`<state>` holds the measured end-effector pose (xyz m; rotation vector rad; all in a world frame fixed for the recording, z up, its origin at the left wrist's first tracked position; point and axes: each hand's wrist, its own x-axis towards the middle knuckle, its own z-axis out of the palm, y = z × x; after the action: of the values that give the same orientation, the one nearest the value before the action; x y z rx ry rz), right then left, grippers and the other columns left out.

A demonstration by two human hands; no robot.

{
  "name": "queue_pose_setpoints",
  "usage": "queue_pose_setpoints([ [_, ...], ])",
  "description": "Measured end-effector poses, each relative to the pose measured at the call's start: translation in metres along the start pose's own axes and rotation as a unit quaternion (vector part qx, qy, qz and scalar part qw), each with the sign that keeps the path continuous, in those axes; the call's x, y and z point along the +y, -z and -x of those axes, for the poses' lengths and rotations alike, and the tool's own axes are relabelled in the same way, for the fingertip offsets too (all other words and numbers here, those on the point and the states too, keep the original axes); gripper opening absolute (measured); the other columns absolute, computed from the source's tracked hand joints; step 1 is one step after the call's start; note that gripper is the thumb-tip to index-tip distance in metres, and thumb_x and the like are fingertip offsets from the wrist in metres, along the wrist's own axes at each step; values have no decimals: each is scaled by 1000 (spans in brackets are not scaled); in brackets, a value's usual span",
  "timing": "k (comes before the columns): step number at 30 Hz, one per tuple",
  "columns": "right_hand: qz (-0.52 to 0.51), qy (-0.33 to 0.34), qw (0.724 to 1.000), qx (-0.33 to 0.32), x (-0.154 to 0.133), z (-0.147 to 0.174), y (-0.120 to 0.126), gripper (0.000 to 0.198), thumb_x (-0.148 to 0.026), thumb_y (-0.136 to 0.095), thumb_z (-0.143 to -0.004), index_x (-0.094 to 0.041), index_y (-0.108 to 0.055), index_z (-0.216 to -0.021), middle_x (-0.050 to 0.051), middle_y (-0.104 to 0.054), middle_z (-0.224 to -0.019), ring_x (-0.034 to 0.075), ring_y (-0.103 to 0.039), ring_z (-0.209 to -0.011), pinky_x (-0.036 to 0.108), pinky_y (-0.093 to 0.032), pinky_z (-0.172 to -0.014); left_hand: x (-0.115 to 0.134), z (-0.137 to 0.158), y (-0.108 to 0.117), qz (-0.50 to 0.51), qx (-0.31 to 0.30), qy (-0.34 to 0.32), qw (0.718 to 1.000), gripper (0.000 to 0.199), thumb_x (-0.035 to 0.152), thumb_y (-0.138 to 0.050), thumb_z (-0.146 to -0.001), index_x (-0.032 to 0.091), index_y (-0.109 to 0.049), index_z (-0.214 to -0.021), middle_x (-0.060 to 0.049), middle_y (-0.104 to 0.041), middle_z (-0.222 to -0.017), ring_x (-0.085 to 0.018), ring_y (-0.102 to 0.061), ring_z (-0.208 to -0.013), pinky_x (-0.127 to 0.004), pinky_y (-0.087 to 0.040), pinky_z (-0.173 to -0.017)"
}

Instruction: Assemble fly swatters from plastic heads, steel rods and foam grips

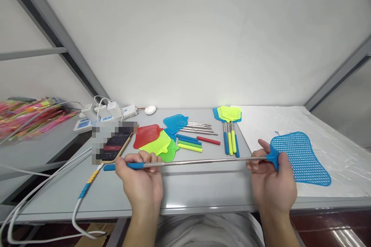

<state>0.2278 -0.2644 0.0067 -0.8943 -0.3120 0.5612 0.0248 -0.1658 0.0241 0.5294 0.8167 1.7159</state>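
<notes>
Left hand and right hand, well apart across the lower frame, grip the blue swatter at its handle and neck; uneven pulling could bend it. Farther off, a stray swing might knock the phone, left of centre, or roll the coloured tubes mid-frame.

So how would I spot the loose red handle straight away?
On the grey desk, look beyond the blue fly swatter held between the left hand and right hand. Left of the group of assembled swatters lie short coloured tubes. The red handle is the rightmost tube and the only red one.
</notes>
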Motion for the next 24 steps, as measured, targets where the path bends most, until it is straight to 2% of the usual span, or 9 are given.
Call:
queue_pose_setpoints([
  [4,32,-46,996,-71,27,27,-18,46,-49,-38,-96,-17,-65,-113,5,-68,-84,16,-59,-68,32,-46,-64,-31,31,-14,15,-45,46,998,43,48,-32,-96,20,-48,-67,-1,-54,-62,-15,-54,-61,-27,-44,-57],
  [8,78,-50,992,-88,43,45,-29,48,-53,-36,-95,-20,-65,-114,8,-70,-104,22,-64,-88,36,-48,-76,-48,62,-31,31,-74,46,996,40,50,-37,-95,20,-51,-72,-3,-62,-75,-17,-59,-71,-28,-47,-62],
  [11,80,-79,990,-85,44,47,-35,46,-52,-38,-95,-21,-65,-115,7,-70,-110,23,-64,-97,35,-48,-80,-47,73,-40,29,-137,102,985,37,53,-38,-94,22,-52,-80,-4,-64,-84,-19,-62,-76,-29,-48,-60],
  [16,32,-106,984,-136,37,31,-33,49,-54,-35,-95,-21,-62,-121,8,-72,-101,22,-65,-83,34,-49,-67,-49,64,-39,-25,-159,143,977,36,51,-41,-94,20,-57,-84,-5,-63,-99,-15,-59,-77,-26,-47,-61],
  [20,40,-93,983,-153,25,13,-22,37,-46,-50,-93,-20,-67,-112,6,-70,-91,17,-64,-70,32,-49,-65,-44,44,-27,-60,-194,195,960,34,50,-48,-92,19,-60,-96,-3,-59,-88,-12,-54,-66,-24,-44,-59],
  [22,41,-74,985,-152,18,7,-18,33,-44,-53,-92,-19,-67,-110,5,-68,-88,16,-63,-66,31,-48,-62,-34,31,-18,-76,-217,183,956,28,46,-52,-91,20,-58,-98,-1,-57,-83,-11,-52,-61,-23,-42,-57],
  [24,32,-72,985,-154,12,5,-17,32,-43,-54,-91,-19,-68,-107,5,-68,-86,16,-62,-65,31,-48,-60,-22,19,-9,-154,-260,137,943,21,40,-56,-90,22,-57,-100,0,-58,-80,-10,-53,-61,-23,-43,-61],
])
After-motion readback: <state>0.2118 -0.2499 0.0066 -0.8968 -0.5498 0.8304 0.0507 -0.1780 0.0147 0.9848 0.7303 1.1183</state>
